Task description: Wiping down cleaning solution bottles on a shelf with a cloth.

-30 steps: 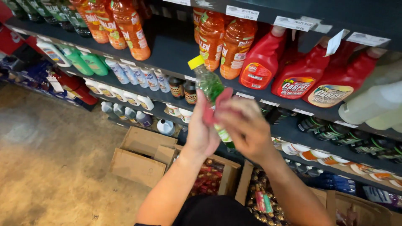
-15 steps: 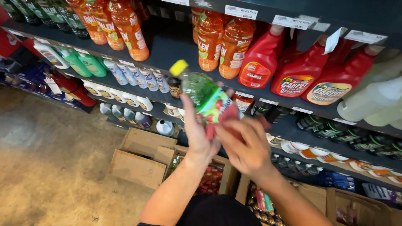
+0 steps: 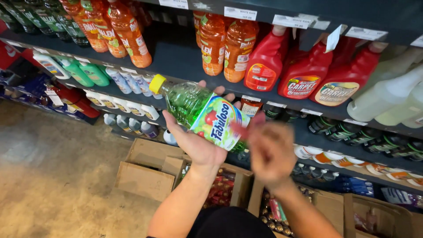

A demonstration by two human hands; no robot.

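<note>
1 head view, close, looking down at store shelves (image 3: 176, 57).

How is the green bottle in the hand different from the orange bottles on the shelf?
The green bottle lies tilted in the left hand; the orange bottles stand upright on the shelf. The green bottle holds green liquid and has a yellow cap; the orange bottles hold orange liquid. Both are clear plastic with labels.

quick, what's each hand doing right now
Left hand: closed around the green bottle, tilted sideways.
Right hand: blurred, beside the bottle's label; grip cannot be told.
</note>
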